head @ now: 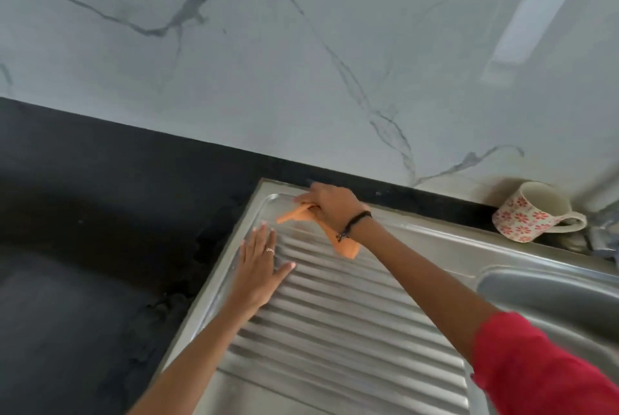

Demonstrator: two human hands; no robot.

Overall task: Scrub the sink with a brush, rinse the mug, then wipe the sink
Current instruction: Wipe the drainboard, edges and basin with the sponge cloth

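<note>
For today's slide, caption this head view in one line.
Right hand wipes steel drainboard with orange cloth; left hand rests flat.

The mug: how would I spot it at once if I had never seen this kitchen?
Follow the steel sink to its far right edge, where the black counter meets the marble wall. The mug lies there tipped on its side, cream with red flowers, its handle pointing right.

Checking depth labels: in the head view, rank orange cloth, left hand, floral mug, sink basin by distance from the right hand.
1. orange cloth: gripped in the right hand.
2. left hand: flat on the drainboard, near-left.
3. floral mug: tipped, far right by the wall.
4. sink basin: right edge; close to the mug's rank.
</note>
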